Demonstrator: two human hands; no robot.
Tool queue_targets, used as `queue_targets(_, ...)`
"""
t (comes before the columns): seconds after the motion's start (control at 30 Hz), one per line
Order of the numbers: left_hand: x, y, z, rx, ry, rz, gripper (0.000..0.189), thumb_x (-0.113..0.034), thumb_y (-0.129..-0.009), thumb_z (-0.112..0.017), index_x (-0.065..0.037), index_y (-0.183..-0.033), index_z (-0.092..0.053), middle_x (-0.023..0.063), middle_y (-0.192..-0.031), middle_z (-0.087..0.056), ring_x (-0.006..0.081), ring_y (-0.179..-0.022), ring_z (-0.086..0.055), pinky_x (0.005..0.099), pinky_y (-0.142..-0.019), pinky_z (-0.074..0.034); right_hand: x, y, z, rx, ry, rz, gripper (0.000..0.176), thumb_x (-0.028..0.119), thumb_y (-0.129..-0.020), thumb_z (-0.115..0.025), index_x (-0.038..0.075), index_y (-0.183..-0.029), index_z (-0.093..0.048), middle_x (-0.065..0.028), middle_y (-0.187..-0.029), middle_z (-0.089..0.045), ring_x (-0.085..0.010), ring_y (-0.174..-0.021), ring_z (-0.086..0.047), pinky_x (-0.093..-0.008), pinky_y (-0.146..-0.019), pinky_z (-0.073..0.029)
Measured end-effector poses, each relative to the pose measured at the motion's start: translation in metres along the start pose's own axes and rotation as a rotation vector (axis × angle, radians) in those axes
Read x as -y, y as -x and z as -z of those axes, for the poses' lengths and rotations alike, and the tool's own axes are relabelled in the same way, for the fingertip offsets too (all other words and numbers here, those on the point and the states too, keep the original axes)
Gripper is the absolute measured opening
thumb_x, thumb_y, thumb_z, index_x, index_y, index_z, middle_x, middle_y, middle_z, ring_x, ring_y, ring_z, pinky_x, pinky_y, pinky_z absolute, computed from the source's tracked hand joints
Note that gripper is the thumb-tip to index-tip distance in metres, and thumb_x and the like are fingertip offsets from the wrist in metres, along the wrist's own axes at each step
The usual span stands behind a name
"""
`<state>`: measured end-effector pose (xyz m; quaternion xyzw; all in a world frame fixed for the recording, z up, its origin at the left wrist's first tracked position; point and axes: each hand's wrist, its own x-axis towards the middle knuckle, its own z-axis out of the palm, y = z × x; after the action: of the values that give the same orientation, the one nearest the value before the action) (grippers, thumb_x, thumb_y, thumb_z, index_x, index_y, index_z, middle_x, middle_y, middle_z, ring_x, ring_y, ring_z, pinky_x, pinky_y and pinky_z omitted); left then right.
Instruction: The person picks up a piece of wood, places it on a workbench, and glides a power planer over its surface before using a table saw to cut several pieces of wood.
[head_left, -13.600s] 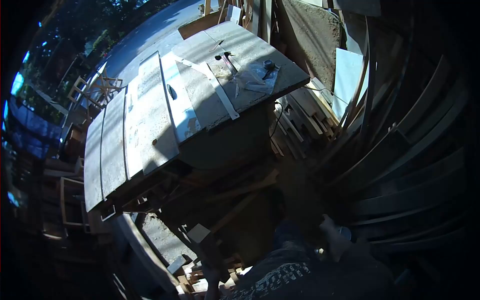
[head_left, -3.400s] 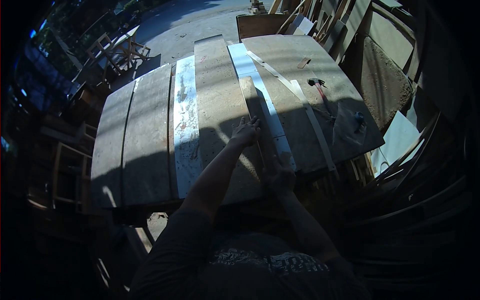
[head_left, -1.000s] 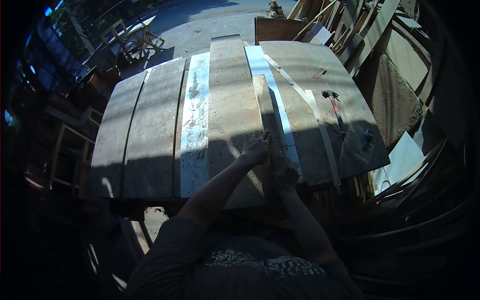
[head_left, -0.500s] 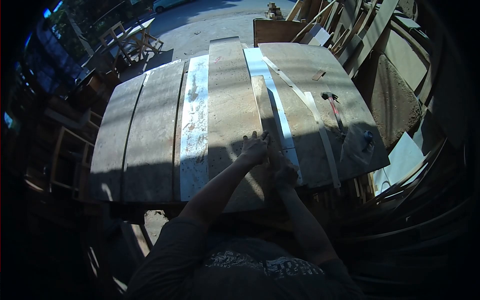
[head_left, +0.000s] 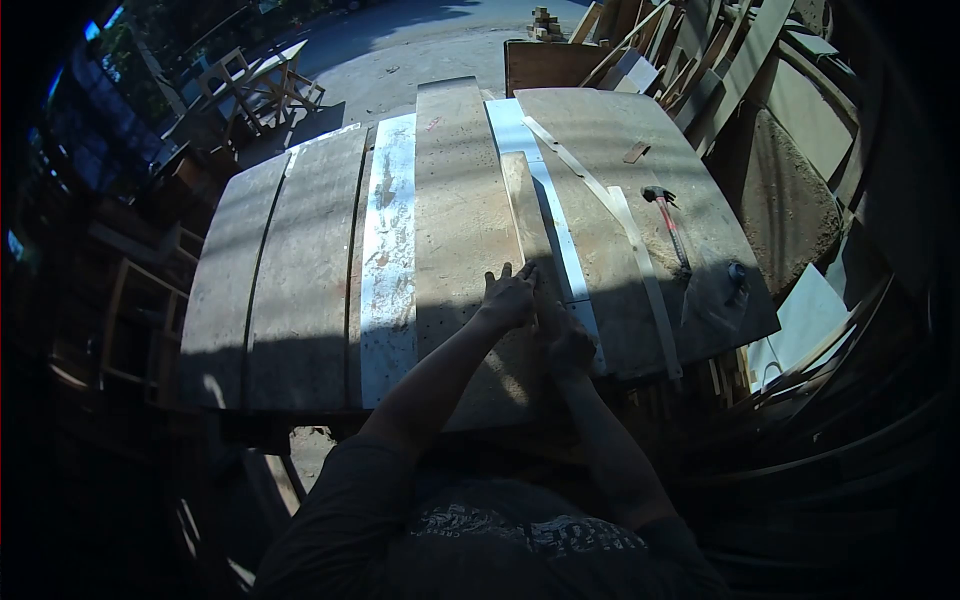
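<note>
A long narrow wooden board (head_left: 533, 215) stretches away from me across the worktable (head_left: 455, 180), its near end in shadow. My left hand (head_left: 508, 298) lies against the board's left edge, its fingers spread and stretched forward. Closer to my body, my right hand (head_left: 570, 348) is closed around the shaded near end of the board; its fingertips are hard to see. A white strip (head_left: 560, 225) lies on the tabletop just right of the board.
A claw hammer (head_left: 668, 222) with a red handle lies at right, beside a clear plastic bag (head_left: 712, 300). Thin pale strips (head_left: 640, 260) cross the table between hammer and board. Scrap wood (head_left: 730, 90) leans at the far right. A wooden trestle (head_left: 265, 85) stands back left.
</note>
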<state>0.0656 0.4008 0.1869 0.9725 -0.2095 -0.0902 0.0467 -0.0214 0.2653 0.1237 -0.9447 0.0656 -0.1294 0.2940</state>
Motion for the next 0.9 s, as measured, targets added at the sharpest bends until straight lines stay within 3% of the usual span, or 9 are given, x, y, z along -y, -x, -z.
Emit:
queue_targets(0.3, 0.006, -0.010, -0.009, -0.006, 0.016, 0.015, 0.058, -0.024, -0.095, -0.048, -0.012, -0.150, -0.034, 0.0014, -0.160, -0.027, 0.0373, -0.142, -0.032, 0.0620, -0.111, -0.026, -0.006, -0.005, -0.010, -0.072, -0.021, 0.073, 0.066, 0.052, -0.080, -0.067, 0.009, -0.130, -0.058, -0.0195, -0.119, -0.065, -0.0367, -0.107, -0.065, -0.0474, -0.089, -0.052)
queue_targets(0.37, 0.005, -0.011, -0.008, -0.007, 0.025, 0.016, 0.057, -0.025, -0.096, -0.047, -0.012, -0.150, -0.035, 0.0011, -0.160, -0.027, 0.0367, -0.142, -0.032, 0.0614, -0.111, -0.026, -0.005, -0.005, -0.009, -0.055, -0.008, 0.051, 0.061, 0.047, -0.081, -0.069, 0.014, -0.131, -0.057, -0.0137, -0.121, -0.065, -0.0351, -0.106, -0.065, -0.0478, -0.088, -0.051)
queue_targets(0.57, 0.005, -0.014, -0.006, 0.004, 0.010, 0.022, 0.054, -0.025, -0.097, -0.043, -0.012, -0.149, -0.036, 0.0006, -0.160, -0.028, 0.0351, -0.140, -0.035, 0.0602, -0.110, -0.027, -0.006, -0.007, -0.012, -0.081, -0.019, 0.083, 0.060, 0.043, -0.081, -0.071, 0.014, -0.132, -0.057, -0.0137, -0.123, -0.064, -0.0354, -0.106, -0.065, -0.0473, -0.088, -0.052)
queue_targets(0.77, 0.006, -0.014, 0.000, 0.003, -0.012, 0.031, 0.064, -0.021, -0.091, -0.054, -0.012, -0.151, -0.033, 0.0011, -0.160, -0.027, 0.0347, -0.140, -0.035, 0.0603, -0.109, -0.029, 0.001, -0.011, -0.006, -0.067, -0.035, 0.073, 0.059, 0.042, -0.081, -0.070, 0.012, -0.131, -0.057, -0.0151, -0.122, -0.064, -0.0365, -0.105, -0.065, -0.0474, -0.088, -0.052)
queue_targets(0.83, 0.007, -0.017, 0.000, -0.006, 0.078, 0.034, 0.082, -0.011, -0.076, -0.071, -0.010, -0.149, -0.035, 0.0030, -0.159, -0.029, 0.0366, -0.141, -0.035, 0.0623, -0.109, -0.028, 0.003, -0.013, -0.006, -0.063, -0.039, 0.060, 0.060, 0.042, -0.081, -0.070, 0.012, -0.130, -0.057, -0.0154, -0.122, -0.064, -0.0369, -0.105, -0.064, -0.0476, -0.089, -0.051)
queue_targets(0.9, 0.007, -0.018, 0.001, -0.008, 0.071, 0.032, 0.082, -0.011, -0.075, -0.071, -0.010, -0.149, -0.036, 0.0029, -0.159, -0.029, 0.0365, -0.140, -0.035, 0.0622, -0.109, -0.028, 0.002, -0.014, -0.007, -0.060, -0.042, 0.047, 0.060, 0.042, -0.081, -0.070, 0.012, -0.130, -0.057, -0.0156, -0.122, -0.064, -0.0374, -0.105, -0.064, -0.0477, -0.089, -0.051)
